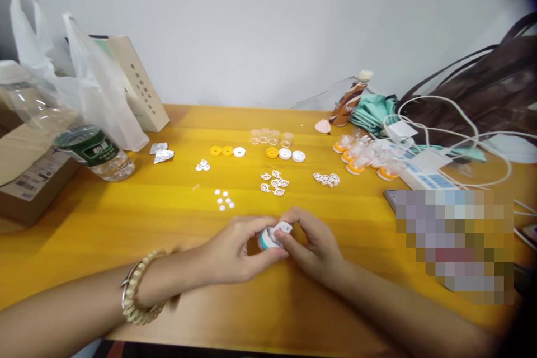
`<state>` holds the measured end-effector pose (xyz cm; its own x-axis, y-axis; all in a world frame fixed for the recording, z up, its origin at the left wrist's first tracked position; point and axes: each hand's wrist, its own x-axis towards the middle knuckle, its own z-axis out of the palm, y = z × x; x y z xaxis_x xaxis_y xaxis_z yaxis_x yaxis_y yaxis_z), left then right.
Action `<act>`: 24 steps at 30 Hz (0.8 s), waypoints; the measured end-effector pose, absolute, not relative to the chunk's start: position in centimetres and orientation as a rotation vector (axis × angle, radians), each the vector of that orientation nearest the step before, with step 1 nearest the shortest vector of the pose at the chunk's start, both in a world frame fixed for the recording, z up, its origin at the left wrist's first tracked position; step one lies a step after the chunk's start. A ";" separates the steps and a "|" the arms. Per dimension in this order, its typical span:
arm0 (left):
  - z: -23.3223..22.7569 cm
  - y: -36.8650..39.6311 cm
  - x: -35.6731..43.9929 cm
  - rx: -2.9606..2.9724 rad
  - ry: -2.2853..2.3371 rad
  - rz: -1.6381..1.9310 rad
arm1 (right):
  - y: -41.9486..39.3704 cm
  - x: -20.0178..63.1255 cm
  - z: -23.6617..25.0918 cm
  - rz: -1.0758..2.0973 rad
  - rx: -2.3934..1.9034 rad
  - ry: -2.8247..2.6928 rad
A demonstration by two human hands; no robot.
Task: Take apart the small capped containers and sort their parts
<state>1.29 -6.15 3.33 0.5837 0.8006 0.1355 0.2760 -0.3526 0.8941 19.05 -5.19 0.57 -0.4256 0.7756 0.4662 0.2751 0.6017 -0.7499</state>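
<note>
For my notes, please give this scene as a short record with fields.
left hand: left hand holds small white and teal piece
right hand: right hand, fingers on the same piece
wrist: bead bracelet on left
table: yellow wooden table
parts: white lace-like parts, yellow and white caps, finished clear pieces
left side: water bottle, plastic bag

Glossy yellow wooden tabletop [126, 218]; smooth white plastic discs [224, 199]; crinkled clear plastic bottle [94, 151]; matt cardboard box [29, 184].
</note>
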 end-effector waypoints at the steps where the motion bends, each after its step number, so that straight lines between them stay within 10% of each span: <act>1: 3.9 -6.2 1.3 1.925 0.857 0.726 | -5.5 18.9 0.7 0.721 -0.798 -1.949; 24: 1.0 -6.6 -0.1 2.368 0.894 0.535 | -3.3 19.9 1.4 1.221 -0.921 -1.556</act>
<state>-0.12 -6.60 1.04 0.6998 0.6943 0.1682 0.4764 -0.6290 0.6143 19.87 -3.28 1.41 -0.2928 0.9322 0.2126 0.0154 0.2269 -0.9738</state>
